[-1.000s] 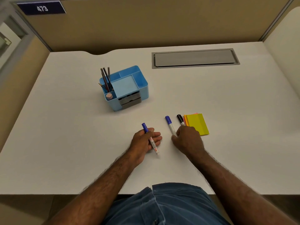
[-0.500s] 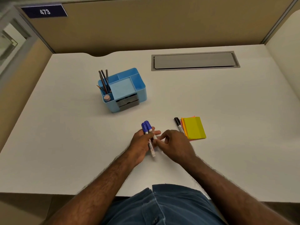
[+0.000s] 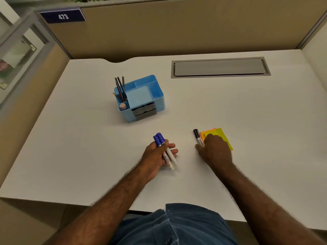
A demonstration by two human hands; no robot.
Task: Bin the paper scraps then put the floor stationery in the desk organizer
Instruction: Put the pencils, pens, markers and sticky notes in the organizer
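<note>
My left hand (image 3: 157,157) holds two blue-capped white markers (image 3: 165,150) side by side, caps pointing away from me, just above the white desk (image 3: 70,147). My right hand (image 3: 215,151) lies over the near end of a black-capped marker (image 3: 197,136) and the corner of a yellow and orange sticky-note pad (image 3: 221,135); its fingertips touch the marker's barrel. The blue desk organizer (image 3: 141,99) stands at the desk's centre left, with pencils (image 3: 120,89) upright in its left compartment and a small grey drawer in front.
A grey cable cover (image 3: 220,67) is set into the desk at the back right. Beige partition walls (image 3: 177,29) close the desk on three sides, with a sign reading 473 (image 3: 63,16). My blue jeans (image 3: 173,225) show at the front edge.
My right hand passed the second blue-capped marker into my left hand, then moved right onto the black-capped marker and the sticky notes. My left hand now holds two markers instead of one.
</note>
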